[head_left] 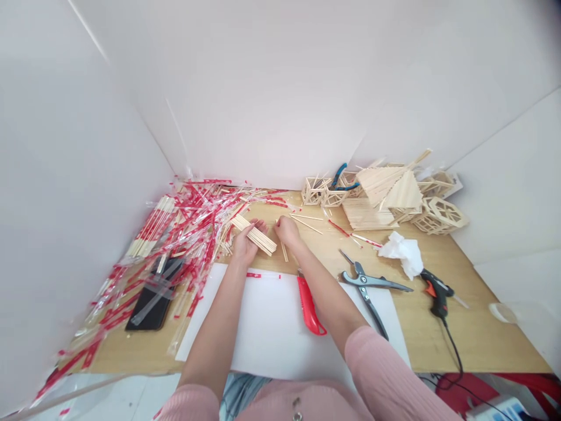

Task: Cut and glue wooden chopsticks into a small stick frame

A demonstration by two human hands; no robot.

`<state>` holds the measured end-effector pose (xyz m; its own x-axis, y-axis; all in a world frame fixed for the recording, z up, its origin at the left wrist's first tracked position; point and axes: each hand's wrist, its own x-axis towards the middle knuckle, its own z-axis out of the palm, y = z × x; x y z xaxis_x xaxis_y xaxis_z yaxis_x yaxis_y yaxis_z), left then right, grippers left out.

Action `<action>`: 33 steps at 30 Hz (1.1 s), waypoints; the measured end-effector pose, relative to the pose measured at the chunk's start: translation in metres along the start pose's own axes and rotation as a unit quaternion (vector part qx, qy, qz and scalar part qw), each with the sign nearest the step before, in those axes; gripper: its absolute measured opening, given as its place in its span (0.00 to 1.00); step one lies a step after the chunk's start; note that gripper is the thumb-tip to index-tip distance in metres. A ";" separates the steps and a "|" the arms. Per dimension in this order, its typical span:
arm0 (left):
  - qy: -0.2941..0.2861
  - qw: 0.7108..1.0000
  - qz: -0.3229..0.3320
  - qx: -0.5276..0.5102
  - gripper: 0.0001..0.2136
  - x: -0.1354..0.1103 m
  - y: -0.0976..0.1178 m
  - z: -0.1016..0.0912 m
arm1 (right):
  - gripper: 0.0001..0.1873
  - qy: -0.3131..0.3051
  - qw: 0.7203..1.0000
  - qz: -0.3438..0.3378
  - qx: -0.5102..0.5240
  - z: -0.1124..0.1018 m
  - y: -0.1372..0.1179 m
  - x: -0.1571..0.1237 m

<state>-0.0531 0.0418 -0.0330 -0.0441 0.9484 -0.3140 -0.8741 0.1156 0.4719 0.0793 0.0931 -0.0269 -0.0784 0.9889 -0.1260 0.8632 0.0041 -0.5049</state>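
Note:
My left hand (246, 244) holds a bundle of pale wooden chopsticks (258, 238), which lies slanted across the palm with the fingers partly behind it. Just to its right, my right hand (287, 230) is closed, and a thin pair of wooden sticks (284, 251) pokes out below its fingers. Loose sticks (309, 223) lie on the wooden table right of that hand. A red utility knife (310, 307) rests on the white sheet (267, 316) beside my right forearm.
Red-and-clear chopstick wrappers (201, 216) heap up on the left, partly over a black phone (151, 301). Wrapped chopsticks (153, 225) lie there too. Right are cutters (363, 280), a glue gun (438, 292), crumpled tissue (402, 252), blue-handled pliers (339, 174) and stick frames (438, 216).

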 end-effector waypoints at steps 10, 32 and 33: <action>-0.010 1.000 0.012 -0.009 0.07 -0.001 -0.002 0.003 | 0.08 -0.025 0.982 -0.010 0.188 -0.017 0.035 -0.031; 0.075 0.990 0.054 0.102 0.05 0.004 -0.007 -0.006 | 0.17 -0.041 0.894 -0.017 0.445 -0.054 0.044 -0.034; 0.083 0.987 0.064 0.120 0.06 0.004 -0.007 -0.005 | 0.17 -0.042 0.883 -0.017 0.467 -0.056 0.045 -0.034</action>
<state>-0.0498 0.0429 -0.0417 -0.2429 0.9005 -0.3606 -0.7174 0.0835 0.6917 0.1487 0.0679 0.0026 -0.1678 0.9758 -0.1402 0.0739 -0.1294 -0.9888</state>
